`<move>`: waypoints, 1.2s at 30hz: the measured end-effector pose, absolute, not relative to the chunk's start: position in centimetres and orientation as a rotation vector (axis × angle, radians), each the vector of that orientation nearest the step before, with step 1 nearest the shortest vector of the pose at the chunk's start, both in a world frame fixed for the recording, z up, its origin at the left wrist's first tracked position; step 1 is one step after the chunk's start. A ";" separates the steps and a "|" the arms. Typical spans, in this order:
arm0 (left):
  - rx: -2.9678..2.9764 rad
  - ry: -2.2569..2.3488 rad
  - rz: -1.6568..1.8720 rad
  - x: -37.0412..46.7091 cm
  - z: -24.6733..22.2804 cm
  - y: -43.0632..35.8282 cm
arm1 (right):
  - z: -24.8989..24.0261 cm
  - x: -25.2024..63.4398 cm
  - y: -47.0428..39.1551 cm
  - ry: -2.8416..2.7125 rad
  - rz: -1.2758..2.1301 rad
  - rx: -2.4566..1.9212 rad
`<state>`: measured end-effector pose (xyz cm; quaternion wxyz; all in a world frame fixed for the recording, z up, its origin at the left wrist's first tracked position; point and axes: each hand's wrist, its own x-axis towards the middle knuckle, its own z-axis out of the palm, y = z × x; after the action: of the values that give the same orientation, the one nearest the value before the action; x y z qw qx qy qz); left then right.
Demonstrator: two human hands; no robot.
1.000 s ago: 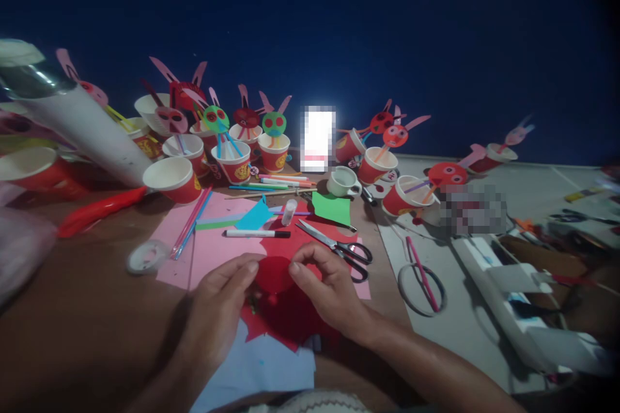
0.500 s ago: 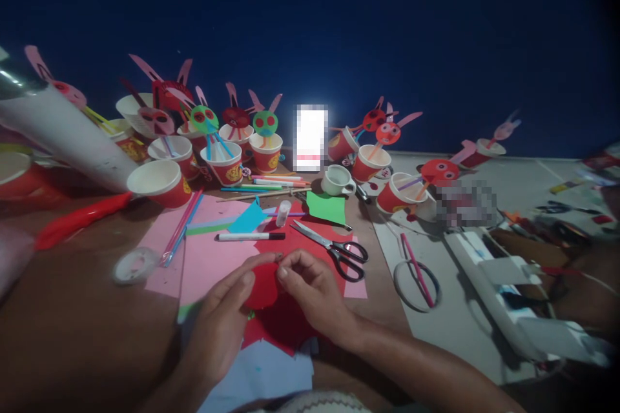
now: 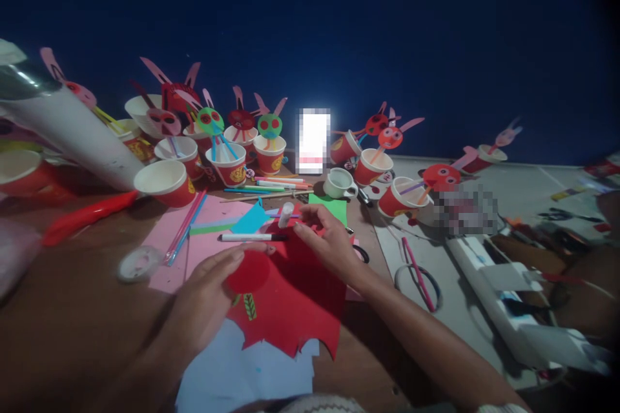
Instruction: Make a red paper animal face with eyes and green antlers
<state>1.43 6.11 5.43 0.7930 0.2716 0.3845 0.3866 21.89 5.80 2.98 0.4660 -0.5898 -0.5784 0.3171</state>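
"Red paper, cut round: where was that disc?"

"At lower centre of the frame, in the left hand, above a larger red sheet with a ragged lower edge."

"How was the left grip?"

"Pinching the disc by its left side, thumb on top and forefinger along the far edge. The other fingers were hidden, so I couldn't tell how they lay."

"And the right hand?"

"Just right of centre, over the upper part of the red sheet. Its thumb and forefinger stood apart, with nothing between them that I could see. Just beside their tips was the glue stick."

"Which step would you have called it?"

"Handling a cut piece, I'd say. The disc's rim looked finished, and the right hand seemed free to fetch something. The glue stick was the likeliest candidate, though that was only my reading."

"What did the next move call for?"

"If it was the glue, a light pinch that spared the marker lying in front, and a steady left hold so the thin disc didn't bend."

"Anything else close by?"

"Scissors, showing only as a black handle past the right wrist. Well apart, toward the upper left of the frame, paper cups stood on the worktop, some with eared paper faces."
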 end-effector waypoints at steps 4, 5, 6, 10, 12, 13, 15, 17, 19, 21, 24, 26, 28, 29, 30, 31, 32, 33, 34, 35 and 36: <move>0.700 0.823 0.774 1.7 5.8 7.6 | 2.4 21.8 8.1 -1.577 0.681 -1.490; 0.731 0.840 0.764 1.8 5.8 7.9 | 2.3 21.7 8.5 -1.605 0.653 -1.489; 0.758 0.870 0.752 1.9 5.7 8.1 | 2.3 21.5 8.8 -1.625 0.631 -1.484; 0.815 0.970 0.735 1.8 5.4 8.6 | 3.5 21.4 8.9 -1.552 0.712 -1.412; 0.798 0.942 0.721 1.5 5.3 8.7 | 4.3 21.4 8.6 -1.434 0.897 -1.325; 0.778 0.917 0.714 1.4 5.3 8.7 | 4.7 21.3 8.4 -1.377 1.017 -1.265; 0.734 0.877 0.677 1.1 5.2 8.6 | 5.2 20.9 8.0 -1.302 1.217 -1.164; 0.726 0.848 0.627 0.9 5.1 8.4 | 5.2 20.4 7.8 -1.300 1.319 -1.120; 0.750 0.825 0.566 0.8 5.1 8.2 | 5.1 20.0 7.6 -1.345 1.336 -1.121; 0.785 0.810 0.517 0.8 5.2 7.9 | 4.9 19.6 7.3 -1.379 1.335 -1.134; 0.854 0.835 0.484 0.8 5.6 7.6 | 4.9 19.2 7.0 -1.336 1.441 -1.075; 0.928 0.853 0.501 0.9 5.7 7.4 | 5.1 19.2 6.8 -1.273 1.509 -1.014; 1.013 0.850 0.504 0.8 5.7 7.1 | 5.7 19.6 7.0 -1.212 1.487 -1.002; 1.055 0.855 0.504 0.7 5.6 6.9 | 6.0 20.1 7.2 -1.184 1.439 -1.018; 1.096 0.866 0.499 0.7 5.4 6.7 | 6.4 20.7 7.4 -1.145 1.363 -1.040; 1.136 0.880 0.492 0.5 5.2 6.6 | 6.8 21.4 7.8 -1.111 1.263 -1.074; 1.171 0.900 0.482 0.4 4.9 6.4 | 7.1 22.1 8.1 -1.099 1.156 -1.071; 1.203 0.903 0.453 0.3 4.6 6.3 | 7.3 22.8 8.3 -1.109 1.092 -1.059; 1.221 0.882 0.424 0.1 4.4 6.3 | 7.4 23.4 8.5 -1.151 1.082 -1.064; 1.217 0.873 0.429 0.0 4.1 6.3 | 7.3 23.8 8.5 -1.204 1.095 -1.089; 1.206 0.858 0.445 -0.1 3.9 6.4 | 7.2 24.0 8.5 -1.269 1.116 -1.140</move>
<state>-0.11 6.38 3.94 0.7161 0.5448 0.3874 0.2009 24.00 8.47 7.16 0.5242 -0.4762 -0.5303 0.4661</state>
